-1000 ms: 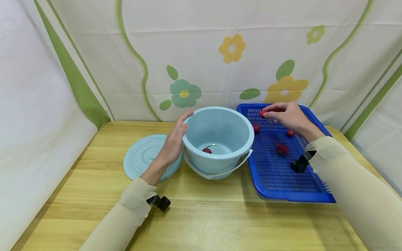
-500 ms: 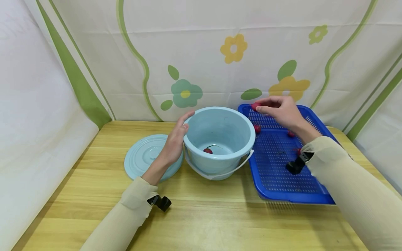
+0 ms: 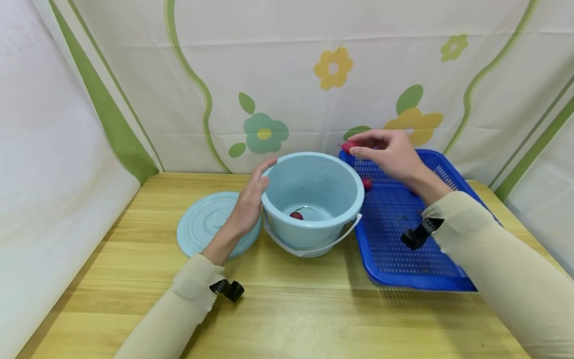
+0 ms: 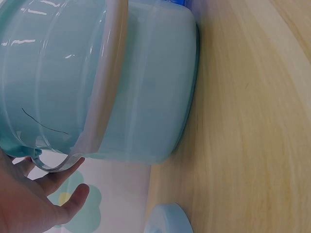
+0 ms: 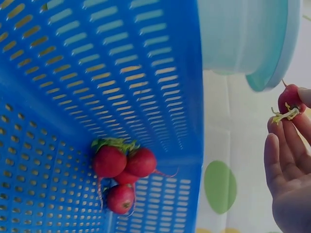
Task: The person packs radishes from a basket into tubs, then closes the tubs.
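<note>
The right hand (image 3: 394,154) pinches a small red radish (image 3: 348,146) at its fingertips, in the air above the far left corner of the blue slotted tray (image 3: 403,269), at about two o'clock from the pale blue bucket (image 3: 312,199). The radish looks light, firm and smooth, likely safest held round its belly rather than by its thin root. The left hand (image 3: 248,202) lies flat, fingers straight, against the bucket's nine o'clock wall. One radish (image 3: 295,215) sits inside the bucket; a bunch (image 5: 121,172) stays in the tray. The bucket's raised rim is the edge to clear; its mouth is wide. The lid (image 3: 202,222) lies at nine o'clock.
</note>
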